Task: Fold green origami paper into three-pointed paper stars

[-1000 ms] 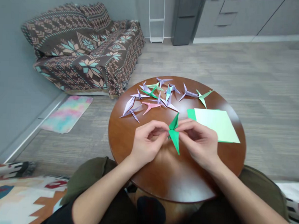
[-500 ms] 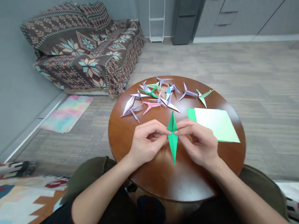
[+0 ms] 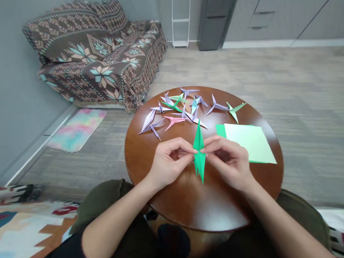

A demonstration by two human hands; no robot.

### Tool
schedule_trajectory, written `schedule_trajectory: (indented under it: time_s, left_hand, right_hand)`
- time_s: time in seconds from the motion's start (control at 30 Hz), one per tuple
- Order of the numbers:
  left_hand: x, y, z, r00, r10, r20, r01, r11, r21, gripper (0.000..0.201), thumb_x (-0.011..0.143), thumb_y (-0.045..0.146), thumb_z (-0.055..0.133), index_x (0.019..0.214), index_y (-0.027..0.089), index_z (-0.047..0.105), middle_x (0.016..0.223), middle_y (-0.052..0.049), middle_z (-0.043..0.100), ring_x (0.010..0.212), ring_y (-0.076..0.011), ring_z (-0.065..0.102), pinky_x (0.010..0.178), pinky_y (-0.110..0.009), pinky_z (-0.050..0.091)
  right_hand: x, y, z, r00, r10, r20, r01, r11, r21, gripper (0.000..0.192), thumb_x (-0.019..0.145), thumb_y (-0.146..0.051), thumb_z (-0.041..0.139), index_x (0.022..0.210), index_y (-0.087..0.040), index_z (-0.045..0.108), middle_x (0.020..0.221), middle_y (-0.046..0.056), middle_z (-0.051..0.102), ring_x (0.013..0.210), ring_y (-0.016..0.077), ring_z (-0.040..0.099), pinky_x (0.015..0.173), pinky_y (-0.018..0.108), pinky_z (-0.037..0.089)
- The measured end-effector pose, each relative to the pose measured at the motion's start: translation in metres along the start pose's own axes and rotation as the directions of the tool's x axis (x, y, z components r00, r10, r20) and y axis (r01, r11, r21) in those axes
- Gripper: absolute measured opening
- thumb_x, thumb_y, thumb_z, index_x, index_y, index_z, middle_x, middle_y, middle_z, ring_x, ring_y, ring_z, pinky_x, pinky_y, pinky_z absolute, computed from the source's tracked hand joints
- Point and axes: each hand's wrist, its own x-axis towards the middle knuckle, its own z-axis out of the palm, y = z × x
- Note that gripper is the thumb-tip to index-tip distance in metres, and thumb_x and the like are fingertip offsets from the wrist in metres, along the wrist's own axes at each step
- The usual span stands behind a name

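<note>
1. While both hands meet above the round wooden counter, a green folded paper sits between them, with one long point aimed at the far side and two aimed at the person.
2. The left hand has its grip clamped on the green folded paper, thumb and forefinger pinching its left side near the narrow middle.
3. The right hand has its grip clamped on the opposite side, thumb and forefinger close to the other fingertips.
4. Just beyond the right hand, a pale green sheet lies flat, covering most of a darker green sheet.
5. Toward the far left edge, lavender folded pieces lie in a loose cluster around a pink folded piece.
6. Farther right, a light green folded piece lies beside a single lavender folded piece; whether they touch, I cannot tell.
</note>
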Motion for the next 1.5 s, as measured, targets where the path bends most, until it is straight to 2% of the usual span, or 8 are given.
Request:
schedule_trajectory:
  time_s: [0.17,0.3,0.4,0.5,0.63,0.97,1.3,1.5]
  left_hand:
    - [0.0,-0.002,-0.003,0.978,-0.198,0.071,0.206,0.97,-0.13,0.011,0.084,0.027,0.081,0.087,0.016,0.081,0.081,-0.005,0.08,0.072,-0.0169,0.075,0.068,-0.026,0.063]
    - [0.005,-0.005,-0.004,0.958,-0.287,0.014,0.288,0.955,-0.073,0.021,0.072,0.029,0.093,0.08,0.015,0.08,0.078,-0.004,0.08,0.07,-0.0159,0.075,0.07,-0.024,0.062]
    - [0.008,-0.006,-0.004,0.952,-0.305,-0.027,0.304,0.952,-0.046,0.022,0.068,0.028,0.095,0.079,0.015,0.081,0.079,-0.004,0.082,0.072,-0.0169,0.076,0.073,-0.025,0.063]
    - [0.008,-0.007,-0.004,0.949,-0.31,-0.047,0.306,0.949,-0.082,0.022,0.065,0.026,0.097,0.08,0.016,0.083,0.08,-0.004,0.083,0.074,-0.0182,0.077,0.077,-0.027,0.064]
    - [0.007,-0.006,-0.004,0.949,-0.305,-0.073,0.295,0.947,-0.124,0.022,0.064,0.024,0.097,0.079,0.016,0.084,0.08,-0.004,0.083,0.074,-0.0178,0.077,0.078,-0.027,0.064]
    - [0.007,-0.009,-0.005,0.943,-0.327,-0.065,0.323,0.944,-0.066,0.027,0.066,0.03,0.097,0.082,0.015,0.082,0.086,-0.007,0.084,0.079,-0.0203,0.079,0.083,-0.031,0.065]
    - [0.009,-0.012,-0.004,0.945,-0.316,-0.086,0.312,0.949,-0.056,0.03,0.063,0.032,0.098,0.078,0.015,0.079,0.08,-0.005,0.081,0.074,-0.0191,0.077,0.081,-0.031,0.064]
    - [0.007,-0.011,0.001,0.952,-0.283,-0.114,0.277,0.959,-0.068,0.035,0.062,0.029,0.098,0.08,0.016,0.071,0.076,-0.001,0.075,0.072,-0.0144,0.072,0.074,-0.025,0.06]
  right_hand:
    - [0.002,0.003,-0.002,0.991,-0.135,0.015,0.136,0.975,-0.175,0.021,0.091,-0.001,0.064,0.091,-0.02,0.073,0.094,0.007,0.073,0.081,0.0171,0.07,0.07,0.03,0.054]
    - [0.001,0.008,0.0,0.988,-0.153,0.019,0.153,0.958,-0.243,0.019,0.092,-0.002,0.062,0.09,-0.019,0.072,0.094,0.008,0.073,0.081,0.0176,0.07,0.072,0.031,0.054]
    - [0.0,0.008,0.003,0.999,-0.038,0.006,0.038,0.981,-0.191,0.015,0.096,-0.009,0.063,0.095,-0.02,0.074,0.095,0.007,0.074,0.085,0.019,0.071,0.075,0.031,0.056]
    - [0.0,0.008,0.007,0.982,0.183,-0.044,-0.185,0.982,-0.04,0.004,0.093,-0.023,0.076,0.093,-0.021,0.073,0.094,0.005,0.075,0.084,0.0194,0.072,0.072,0.03,0.058]
    - [0.0,0.008,0.01,0.932,0.359,-0.058,-0.35,0.929,0.123,0.023,0.083,-0.037,0.089,0.088,-0.022,0.072,0.088,0.002,0.074,0.077,0.018,0.07,0.067,0.028,0.058]
    - [0.001,0.01,0.01,0.943,0.326,-0.073,-0.315,0.94,0.132,0.018,0.086,-0.036,0.087,0.082,-0.022,0.076,0.089,0.003,0.072,0.084,0.0171,0.068,0.07,0.027,0.055]
    - [-0.001,0.015,0.014,0.891,0.447,-0.081,-0.425,0.882,0.203,0.026,0.079,-0.039,0.092,0.08,-0.021,0.074,0.084,0.003,0.075,0.079,0.0173,0.068,0.071,0.028,0.055]
    - [0.0,0.013,0.018,0.868,0.476,-0.14,-0.402,0.84,0.365,0.046,0.071,-0.033,0.098,0.098,-0.024,0.063,0.082,-0.002,0.074,0.076,0.0143,0.07,0.069,0.024,0.055]
